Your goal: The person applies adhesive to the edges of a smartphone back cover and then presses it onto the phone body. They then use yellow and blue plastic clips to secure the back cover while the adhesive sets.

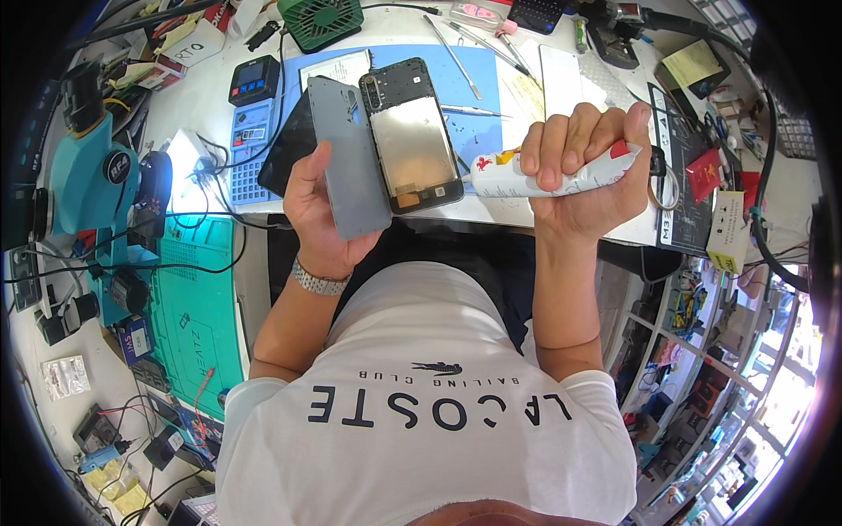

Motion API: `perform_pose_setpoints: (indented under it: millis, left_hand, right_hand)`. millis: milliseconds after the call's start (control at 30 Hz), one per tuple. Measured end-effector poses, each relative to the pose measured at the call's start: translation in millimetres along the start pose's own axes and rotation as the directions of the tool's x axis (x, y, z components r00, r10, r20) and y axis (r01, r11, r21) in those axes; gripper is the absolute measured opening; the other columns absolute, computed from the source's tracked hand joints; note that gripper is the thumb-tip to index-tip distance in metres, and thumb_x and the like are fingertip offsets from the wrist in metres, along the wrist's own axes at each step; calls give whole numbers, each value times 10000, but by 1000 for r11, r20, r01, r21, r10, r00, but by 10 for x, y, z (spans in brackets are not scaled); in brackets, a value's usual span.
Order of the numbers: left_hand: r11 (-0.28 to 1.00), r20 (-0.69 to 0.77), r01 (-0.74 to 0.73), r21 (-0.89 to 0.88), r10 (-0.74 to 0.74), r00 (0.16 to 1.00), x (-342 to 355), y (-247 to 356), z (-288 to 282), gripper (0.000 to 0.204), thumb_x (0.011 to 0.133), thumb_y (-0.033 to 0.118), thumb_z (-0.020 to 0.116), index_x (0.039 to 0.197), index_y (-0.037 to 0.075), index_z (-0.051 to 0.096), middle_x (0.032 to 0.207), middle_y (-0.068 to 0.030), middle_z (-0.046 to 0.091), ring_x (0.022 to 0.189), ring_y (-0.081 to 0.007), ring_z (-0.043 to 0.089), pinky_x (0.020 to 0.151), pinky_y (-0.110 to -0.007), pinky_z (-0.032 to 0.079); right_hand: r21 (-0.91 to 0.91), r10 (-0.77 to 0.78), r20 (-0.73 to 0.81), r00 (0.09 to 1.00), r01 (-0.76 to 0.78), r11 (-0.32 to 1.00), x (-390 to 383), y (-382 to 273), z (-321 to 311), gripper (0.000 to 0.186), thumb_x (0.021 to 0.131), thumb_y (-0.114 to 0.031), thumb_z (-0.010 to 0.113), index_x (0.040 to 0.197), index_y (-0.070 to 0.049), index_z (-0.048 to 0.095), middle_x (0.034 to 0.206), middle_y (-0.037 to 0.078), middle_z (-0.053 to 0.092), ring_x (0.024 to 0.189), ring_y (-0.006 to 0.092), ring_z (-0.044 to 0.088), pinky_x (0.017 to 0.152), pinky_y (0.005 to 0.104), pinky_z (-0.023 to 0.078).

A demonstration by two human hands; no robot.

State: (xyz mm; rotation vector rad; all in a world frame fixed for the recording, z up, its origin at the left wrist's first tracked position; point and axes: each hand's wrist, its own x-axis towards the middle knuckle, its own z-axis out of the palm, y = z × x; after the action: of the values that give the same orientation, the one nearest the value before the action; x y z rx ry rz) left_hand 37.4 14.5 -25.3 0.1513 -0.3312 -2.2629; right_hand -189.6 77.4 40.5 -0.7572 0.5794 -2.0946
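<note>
While the left hand (314,212) grasps a rectangular grey panel (349,171) beside an opened black, silvery-plated phone (412,140) over the edge of the white table (500,209), the right hand (598,206) clenches a white, red-marked cylindrical container (506,181) near the phone.

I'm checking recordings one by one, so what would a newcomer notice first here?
First, the opened phone at upper centre, silvery and bright, beside the grey panel in the left hand. Right of the phone, the right hand grips a white tube. At far left, a turquoise microscope stands out.
</note>
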Motion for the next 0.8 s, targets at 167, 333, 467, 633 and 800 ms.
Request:
perform_pose_setpoints:
  millis: [167,333,467,633,800]
  left_hand:
    - [1000,25,1,-17,0,1000,25,5,42,452,1049,348,466,1329,23,607,1277,-147,697,1163,-284,693,1030,-462,547]
    - [1000,16,-20,-11,20,1000,25,5,4,450,1049,351,473,1331,26,605,1275,-138,696,1170,-274,685,1049,-465,528]
    - [1000,23,3,-19,-2,1000,32,-1,32,455,1047,354,470,1335,28,604,1278,-136,695,1185,-274,676,1068,-465,510]
    - [1000,39,5,-9,-5,999,45,-20,13,488,1030,379,492,1339,19,606,1294,-149,683,1209,-299,660,1065,-484,507]
    - [1000,63,23,-18,-22,998,56,-46,28,488,1028,380,497,1331,15,610,1294,-150,683,1206,-300,661,1060,-482,507]
  right_hand:
    - [0,18,-10,1000,-18,1000,-31,-8,19,580,1106,-377,397,622,-74,498,525,74,462,375,204,459,456,384,481]
    - [20,42,4,999,-42,999,-38,16,13,567,1106,-373,397,631,-76,491,523,72,459,374,205,458,454,385,477]
    - [21,72,2,997,-72,997,-56,26,36,593,1112,-387,342,617,-82,459,525,72,449,380,218,468,458,393,474]
    - [38,94,4,996,-94,995,-79,70,83,569,1111,-379,366,639,-81,479,527,73,457,377,210,458,453,383,465]
    - [38,108,11,994,-108,993,-94,115,129,575,1112,-371,354,633,-79,476,529,75,458,376,212,458,451,383,462]
